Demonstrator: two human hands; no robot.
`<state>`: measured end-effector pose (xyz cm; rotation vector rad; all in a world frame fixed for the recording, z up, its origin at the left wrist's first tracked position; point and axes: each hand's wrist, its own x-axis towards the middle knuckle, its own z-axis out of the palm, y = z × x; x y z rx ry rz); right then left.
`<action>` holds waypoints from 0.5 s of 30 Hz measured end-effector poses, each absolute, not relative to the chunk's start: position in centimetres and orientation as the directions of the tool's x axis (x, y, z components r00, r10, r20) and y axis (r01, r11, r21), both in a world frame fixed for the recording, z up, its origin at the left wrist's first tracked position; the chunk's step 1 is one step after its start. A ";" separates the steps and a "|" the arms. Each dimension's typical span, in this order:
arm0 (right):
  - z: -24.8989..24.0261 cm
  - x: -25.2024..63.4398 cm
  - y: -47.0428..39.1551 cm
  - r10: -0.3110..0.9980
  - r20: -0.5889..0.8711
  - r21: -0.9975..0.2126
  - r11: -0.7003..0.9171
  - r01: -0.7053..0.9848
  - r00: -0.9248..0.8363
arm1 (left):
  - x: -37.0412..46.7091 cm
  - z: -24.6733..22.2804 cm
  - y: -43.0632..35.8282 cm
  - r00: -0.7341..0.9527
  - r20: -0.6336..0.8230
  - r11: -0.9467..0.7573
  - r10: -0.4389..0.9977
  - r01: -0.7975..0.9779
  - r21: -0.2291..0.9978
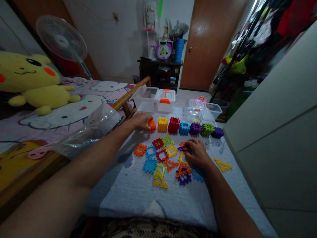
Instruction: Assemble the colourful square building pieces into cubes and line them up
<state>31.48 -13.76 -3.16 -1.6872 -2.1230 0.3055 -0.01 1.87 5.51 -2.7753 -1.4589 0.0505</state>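
My left hand is closed around the orange stack of toy building pieces at the left end of a row. Beside it stand a yellow stack, a red stack, a blue stack, a purple stack and a green stack. My right hand reaches over the loose pieces, its fingers bent down at a purple piece; whether it grips anything is hidden. Nearby lie a yellow window piece, a blue square and an orange piece.
Behind the row stand a clear bin, a lidded box with an orange latch and a small clear container. A yellow triangular piece lies at the right. A wooden bed rail and plastic bag border the left.
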 end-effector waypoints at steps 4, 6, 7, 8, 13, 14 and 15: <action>-3.4 31.5 -13.7 0.960 0.213 -0.425 0.258 0.868 -0.181 | 0.7 4.7 2.4 0.605 -0.061 -0.607 0.794 0.793 -0.052; -3.5 31.5 -13.6 0.958 0.221 -0.428 0.262 0.865 -0.181 | 0.7 4.3 2.7 0.604 -0.072 -0.607 0.794 0.793 -0.045; -3.6 31.6 -13.6 0.958 0.223 -0.427 0.262 0.865 -0.179 | 0.7 4.1 2.9 0.606 -0.076 -0.609 0.792 0.792 -0.034; -3.6 31.6 -13.6 0.958 0.225 -0.427 0.260 0.866 -0.177 | 0.6 3.9 3.0 0.609 -0.077 -0.612 0.789 0.791 -0.019; -3.5 31.6 -13.5 0.960 0.215 -0.425 0.255 0.869 -0.177 | 0.5 3.7 3.1 0.614 -0.077 -0.613 0.786 0.789 0.039; -3.5 31.5 -13.6 0.961 0.214 -0.425 0.254 0.869 -0.176 | 0.5 3.7 3.0 0.611 -0.090 -0.611 0.786 0.791 0.033; -3.6 31.5 -13.6 0.961 0.214 -0.426 0.252 0.869 -0.174 | 0.6 3.7 3.0 0.609 -0.102 -0.610 0.787 0.792 0.024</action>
